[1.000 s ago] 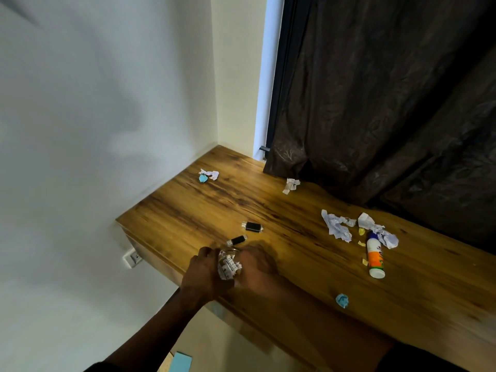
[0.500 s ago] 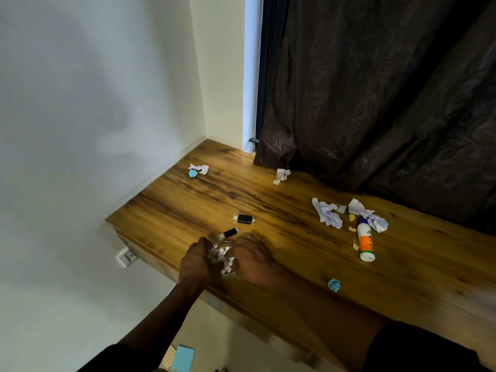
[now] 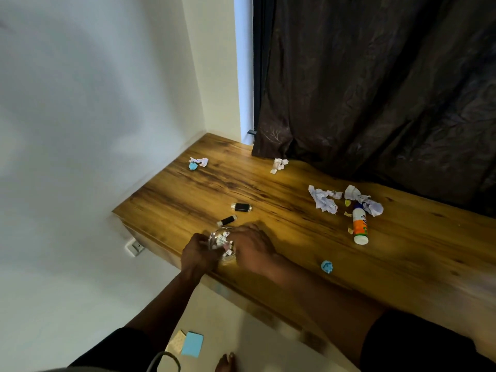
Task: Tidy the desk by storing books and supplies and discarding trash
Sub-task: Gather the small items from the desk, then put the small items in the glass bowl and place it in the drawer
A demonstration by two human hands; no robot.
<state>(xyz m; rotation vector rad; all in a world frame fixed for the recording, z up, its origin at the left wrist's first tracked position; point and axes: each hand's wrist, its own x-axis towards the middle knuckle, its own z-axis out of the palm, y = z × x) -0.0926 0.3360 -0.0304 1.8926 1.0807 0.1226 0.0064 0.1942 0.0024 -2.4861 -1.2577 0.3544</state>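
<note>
A small clear glass bowl (image 3: pixel 222 244) with paper scraps inside sits near the front left edge of the wooden desk (image 3: pixel 281 210). My left hand (image 3: pixel 197 253) grips the bowl's left side. My right hand (image 3: pixel 252 247) covers its right rim, fingers curled at the scraps. Two black USB sticks (image 3: pixel 241 207) (image 3: pixel 227 220) lie just behind the bowl. Crumpled white papers (image 3: pixel 323 198) (image 3: pixel 366 201) and a white-and-orange glue stick (image 3: pixel 359 224) lie to the right. A blue paper ball (image 3: pixel 327 266) rests near the front edge.
More scraps lie at the back: a white and blue wad (image 3: pixel 197 162) near the wall and a white one (image 3: pixel 279 165) by the dark curtain (image 3: pixel 375 89). Blue sticky notes (image 3: pixel 192 344) lie on the floor below. A wall socket (image 3: pixel 134 247) sits left of the desk.
The bowl has tipped from held up between the hands to resting on the desk. Both hands stay around it. The view shifted slightly.
</note>
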